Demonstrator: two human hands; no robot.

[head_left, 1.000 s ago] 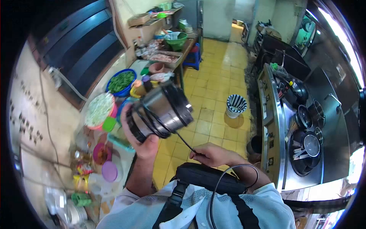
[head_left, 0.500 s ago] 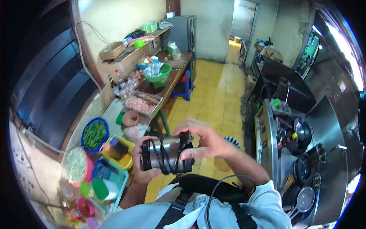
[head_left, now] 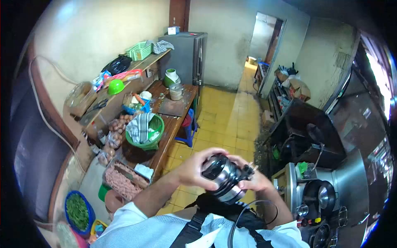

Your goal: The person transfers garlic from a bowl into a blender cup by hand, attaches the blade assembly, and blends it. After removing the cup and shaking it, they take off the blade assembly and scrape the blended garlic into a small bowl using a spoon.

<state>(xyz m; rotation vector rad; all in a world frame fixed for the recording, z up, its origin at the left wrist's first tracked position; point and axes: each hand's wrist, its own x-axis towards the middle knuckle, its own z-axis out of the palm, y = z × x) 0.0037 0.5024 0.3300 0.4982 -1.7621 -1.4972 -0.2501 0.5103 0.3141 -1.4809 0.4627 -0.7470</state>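
A small electric appliance [head_left: 225, 175], a steel and black cylinder with a black cord wound around it, is held in front of my chest, tilted. My left hand [head_left: 197, 167] wraps around its left side, thumb underneath and fingers over the dark glossy end. Across from it, my right hand [head_left: 257, 178] grips the right side, its thumb by the dark cord end [head_left: 248, 170], which looks like a plug. My palms hide part of the casing.
On my left a wooden table [head_left: 171, 124] bears a green basin [head_left: 151, 138] and a tray of pinkish chopped food [head_left: 122, 182]. A blue bowl of greens [head_left: 77, 211] sits nearer. A stove with pans [head_left: 324, 196] stands right. Yellow tiled floor [head_left: 223, 120] runs toward a doorway.
The appliance has moved right and turned so its dark end faces up and left. My left hand has shifted right with it. The view has tilted up, showing more of the room.
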